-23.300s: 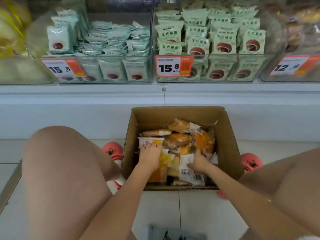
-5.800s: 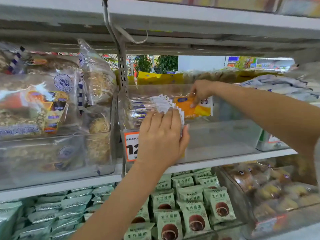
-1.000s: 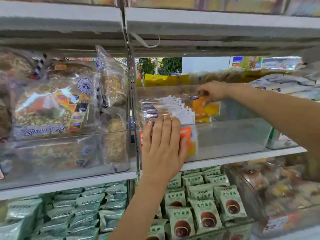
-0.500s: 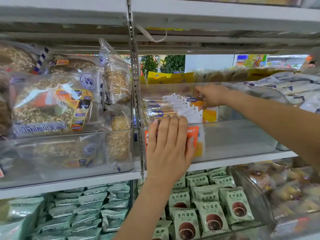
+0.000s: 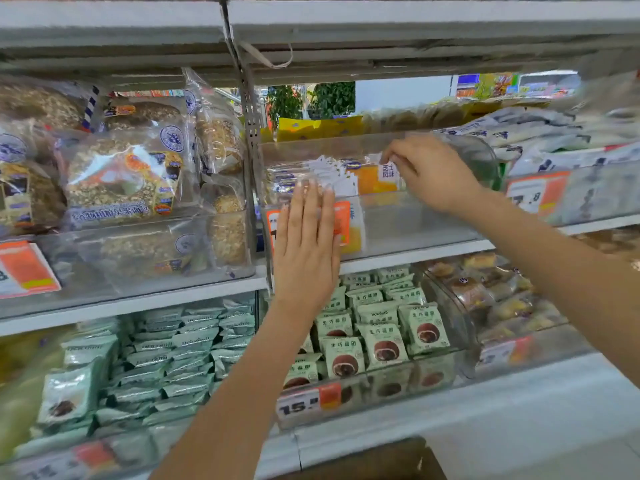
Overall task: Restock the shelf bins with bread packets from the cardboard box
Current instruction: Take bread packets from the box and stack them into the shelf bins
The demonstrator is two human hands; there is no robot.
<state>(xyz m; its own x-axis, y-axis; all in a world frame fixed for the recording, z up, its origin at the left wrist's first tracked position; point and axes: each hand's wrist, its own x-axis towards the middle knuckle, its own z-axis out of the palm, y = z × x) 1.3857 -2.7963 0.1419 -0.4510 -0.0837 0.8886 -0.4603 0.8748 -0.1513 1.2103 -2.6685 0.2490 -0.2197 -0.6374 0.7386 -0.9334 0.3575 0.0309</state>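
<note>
The shelving (image 5: pixel 398 26) fills the view, and directly behind the left hand (image 5: pixel 306 244) sits the clear shelf bin (image 5: pixel 426 220) being filled, with bins of seeded loaves (image 5: pixel 114 181) off to that hand's left and bins of green snack packets (image 5: pixel 384 341) below its wrist. A corner of the cardboard box (image 5: pixel 374 459) shows far beneath both forearms, at the bottom edge of the view. The left hand lies flat, fingers straight and together, pressed against the bin's front wall over the orange price tag (image 5: pixel 343 223), and appears to steady the bin. Just above its fingertips stands the row of bread packets (image 5: pixel 325 176), upright on edge and packed face to face, the row running from the bin's left wall toward the right hand (image 5: pixel 429 171). That hand reaches over the bin's rim from the right and pinches the top edge of the end packet (image 5: pixel 375 178), orange with a white label, between thumb and fingertips. This packet is the nearest thing to the right hand, directly under its fingers; the left hand is lower and outside the bin, apart from it. The packet's long axis looks roughly vertical, its flat face toward the row. To the right of the gripped packet the bin looks empty, so my judgement is that the coming move is a short push leftward to close the packet against the row, then a release.
</note>
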